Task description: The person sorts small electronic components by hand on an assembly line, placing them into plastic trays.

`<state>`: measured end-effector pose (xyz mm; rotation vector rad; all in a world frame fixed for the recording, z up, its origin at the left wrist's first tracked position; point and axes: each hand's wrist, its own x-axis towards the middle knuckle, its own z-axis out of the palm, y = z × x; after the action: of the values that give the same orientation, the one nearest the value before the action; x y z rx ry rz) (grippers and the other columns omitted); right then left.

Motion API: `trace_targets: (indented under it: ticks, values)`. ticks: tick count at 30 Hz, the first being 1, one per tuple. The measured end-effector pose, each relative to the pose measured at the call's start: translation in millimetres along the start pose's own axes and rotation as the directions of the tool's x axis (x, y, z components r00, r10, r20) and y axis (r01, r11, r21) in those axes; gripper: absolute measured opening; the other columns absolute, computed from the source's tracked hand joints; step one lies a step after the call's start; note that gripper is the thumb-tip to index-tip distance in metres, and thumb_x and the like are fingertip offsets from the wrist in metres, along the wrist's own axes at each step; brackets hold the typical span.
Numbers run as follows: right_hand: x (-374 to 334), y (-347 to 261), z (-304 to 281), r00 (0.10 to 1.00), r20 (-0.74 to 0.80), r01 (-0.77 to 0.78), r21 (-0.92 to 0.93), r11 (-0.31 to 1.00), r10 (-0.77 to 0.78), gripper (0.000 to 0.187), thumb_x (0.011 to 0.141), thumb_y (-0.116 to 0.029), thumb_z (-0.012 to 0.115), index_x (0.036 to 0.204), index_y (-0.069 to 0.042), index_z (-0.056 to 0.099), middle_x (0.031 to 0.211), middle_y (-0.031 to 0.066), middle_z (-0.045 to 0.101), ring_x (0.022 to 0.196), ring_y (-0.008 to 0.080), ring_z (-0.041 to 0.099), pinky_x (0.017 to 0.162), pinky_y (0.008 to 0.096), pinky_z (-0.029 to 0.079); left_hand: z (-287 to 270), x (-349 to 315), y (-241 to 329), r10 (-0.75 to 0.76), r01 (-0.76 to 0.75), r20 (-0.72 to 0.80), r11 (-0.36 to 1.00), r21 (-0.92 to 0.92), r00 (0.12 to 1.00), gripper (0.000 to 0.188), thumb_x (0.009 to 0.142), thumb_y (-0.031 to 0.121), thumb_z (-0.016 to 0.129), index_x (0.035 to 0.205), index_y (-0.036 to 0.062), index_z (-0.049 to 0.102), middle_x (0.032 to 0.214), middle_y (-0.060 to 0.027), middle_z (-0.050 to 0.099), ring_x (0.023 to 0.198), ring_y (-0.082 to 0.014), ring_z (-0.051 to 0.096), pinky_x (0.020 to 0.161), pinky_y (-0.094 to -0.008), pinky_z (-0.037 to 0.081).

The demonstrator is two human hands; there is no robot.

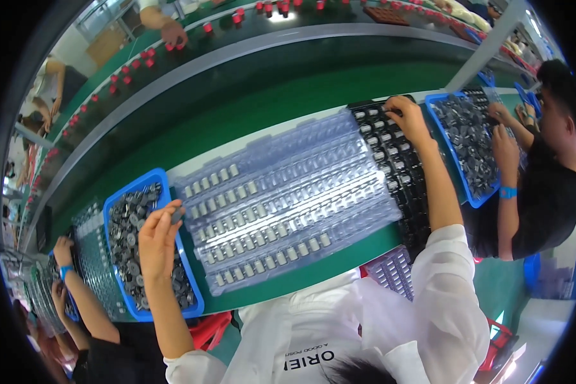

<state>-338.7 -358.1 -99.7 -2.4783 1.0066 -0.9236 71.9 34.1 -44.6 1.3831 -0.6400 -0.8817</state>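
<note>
My left hand [157, 240] is raised over the near side of a blue bin [197, 297] full of small grey round parts. Its fingertips pinch one grey disc-shaped part [176, 214]. At the far right, my right hand [406, 120] reaches over a black tray [411, 221] that holds rows of small silvery cylinders. Thumb and fingers are closed together at the tray's far end; what they grip, if anything, is too small to name. Between my hands lies a clear plastic tray [313, 185] with moulded pockets, its left part filled with rows of pale cylinders [237, 246].
A second blue bin [473, 201] of grey parts stands at the right, beside a co-worker in black [537, 185]. Another co-worker's arms [86, 301] work at the left. Beyond the green bench runs a conveyor [288, 41] carrying red parts. A metal post [486, 48] rises at the far right.
</note>
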Motion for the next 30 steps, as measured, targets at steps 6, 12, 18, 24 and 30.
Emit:
trace_targets:
  ticks: [6,12,18,24,30]
  values:
    - [-7,-64,-10,0.995,-0.005,0.088,-0.358,0.929,-0.097,0.035,0.078,0.007,0.057,0.111,-0.002,0.064,0.117,0.0139,0.053,0.104,0.0317,0.054,0.088,0.0351,0.046,38,-12,-5,0.095,-0.094,0.108,0.996,-0.012,0.99,0.024,0.082,-0.004,0.062,0.106,-0.002,0.064,0.125,-0.015,0.057,0.11,-0.0191,0.056,0.096,-0.031,0.043]
    - [-43,-245,81,0.942,0.236,0.114,0.442,0.89,-0.238,0.031,0.086,-0.003,0.058,0.117,-0.005,0.062,0.108,0.014,0.056,0.103,0.0271,0.054,0.088,0.0336,0.044,82,-41,-28,0.146,-0.144,0.133,0.989,-0.019,0.98,0.02,0.083,-0.005,0.062,0.103,-0.0019,0.064,0.121,-0.0135,0.059,0.103,-0.0162,0.059,0.086,-0.0262,0.049]
    - [-46,-254,112,0.949,0.146,0.252,0.191,0.949,-0.281,0.027,0.081,-0.004,0.064,0.108,-0.005,0.065,0.101,0.0112,0.057,0.092,0.0277,0.054,0.08,0.0369,0.045,93,-47,-43,0.201,-0.211,0.12,0.974,0.079,0.972,0.019,0.084,-0.003,0.061,0.103,-0.0018,0.065,0.119,-0.0127,0.059,0.103,-0.0179,0.061,0.086,-0.0286,0.052]
    - [-36,-256,117,0.952,0.106,0.258,0.237,0.937,-0.289,0.02,0.078,-0.001,0.067,0.098,-0.002,0.066,0.101,0.0084,0.06,0.09,0.0242,0.059,0.072,0.0338,0.05,94,-43,-43,0.209,-0.222,0.128,0.97,0.094,0.969,0.019,0.084,-0.003,0.062,0.102,-0.0019,0.066,0.119,-0.0125,0.058,0.103,-0.0187,0.061,0.085,-0.0286,0.052]
    - [-50,-292,75,0.944,0.327,-0.273,0.721,0.637,0.036,0.014,0.082,0.006,0.062,0.096,0.004,0.065,0.099,0.01,0.063,0.092,0.0178,0.063,0.075,0.0295,0.057,90,-57,-33,0.202,-0.224,0.148,0.963,0.151,0.968,0.021,0.082,-0.008,0.062,0.102,-0.0041,0.065,0.12,-0.0133,0.054,0.106,-0.0183,0.058,0.089,-0.0283,0.052]
